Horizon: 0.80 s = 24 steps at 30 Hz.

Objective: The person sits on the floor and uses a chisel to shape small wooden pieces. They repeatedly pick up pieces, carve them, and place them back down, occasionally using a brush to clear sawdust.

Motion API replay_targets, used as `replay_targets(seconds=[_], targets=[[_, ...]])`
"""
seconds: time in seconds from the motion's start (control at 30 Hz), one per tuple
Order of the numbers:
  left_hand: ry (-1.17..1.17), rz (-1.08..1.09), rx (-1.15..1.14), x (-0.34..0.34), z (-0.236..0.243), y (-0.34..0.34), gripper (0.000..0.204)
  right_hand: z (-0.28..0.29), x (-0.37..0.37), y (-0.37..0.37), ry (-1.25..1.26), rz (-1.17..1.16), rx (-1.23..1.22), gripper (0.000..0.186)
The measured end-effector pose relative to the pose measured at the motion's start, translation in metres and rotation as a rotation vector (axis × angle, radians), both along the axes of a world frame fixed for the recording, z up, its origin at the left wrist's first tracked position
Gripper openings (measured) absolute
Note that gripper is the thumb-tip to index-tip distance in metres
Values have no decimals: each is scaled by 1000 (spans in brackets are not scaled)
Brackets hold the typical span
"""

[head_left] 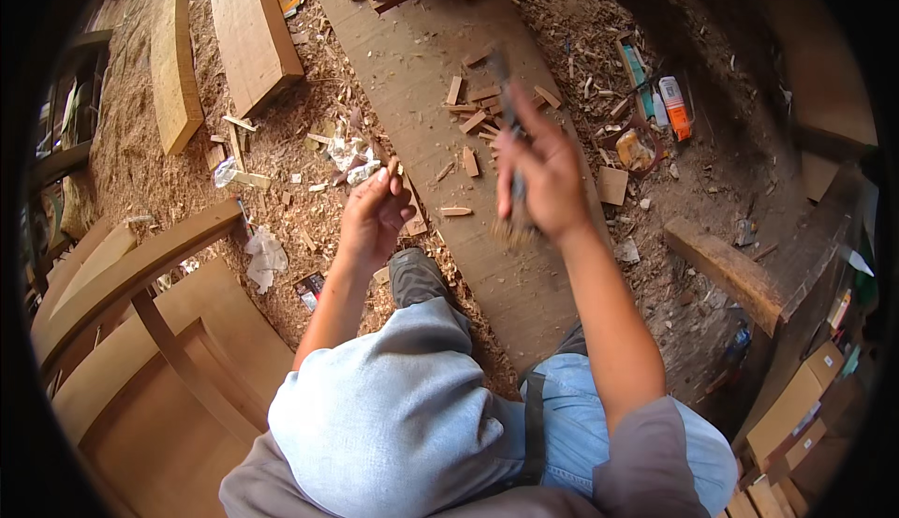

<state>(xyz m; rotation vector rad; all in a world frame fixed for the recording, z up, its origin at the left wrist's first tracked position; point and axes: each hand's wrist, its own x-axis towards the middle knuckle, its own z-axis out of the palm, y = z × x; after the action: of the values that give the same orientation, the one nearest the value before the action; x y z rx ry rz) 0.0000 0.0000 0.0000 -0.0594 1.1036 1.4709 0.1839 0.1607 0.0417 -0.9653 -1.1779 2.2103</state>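
Wood shavings (pixel 131 134) are strewn beside one wide board (pixel 403 78); two thick planks (pixel 245 31) are seen at the upper left, one orange-and-white bottle (pixel 675 106) at the right, and at least ten small offcuts (pixel 471 161) on the board. One slim tool (pixel 508 96) — dark, motion-blurred, tan at its lower end — is held above the board, gripped by the right hand's (pixel 546 181) curled fingers. One small brown piece (pixel 393 165) is pinched between the left hand's (pixel 368 211) nearly closed thumb and fingertips.
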Motion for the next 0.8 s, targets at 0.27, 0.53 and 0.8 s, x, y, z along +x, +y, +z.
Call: replay_targets(seconds=[0.27,0.53,0.8], targets=[[18,49,67,4,5,23,22,7,5,-56,-67,366,-221,60],[188,28,10,2,-6,16,23,-6,-5,-67,-70,328,-205,58],[629,-224,-122,3,-15,10,36,-17,-61,-55,-263,-480,-136,54]])
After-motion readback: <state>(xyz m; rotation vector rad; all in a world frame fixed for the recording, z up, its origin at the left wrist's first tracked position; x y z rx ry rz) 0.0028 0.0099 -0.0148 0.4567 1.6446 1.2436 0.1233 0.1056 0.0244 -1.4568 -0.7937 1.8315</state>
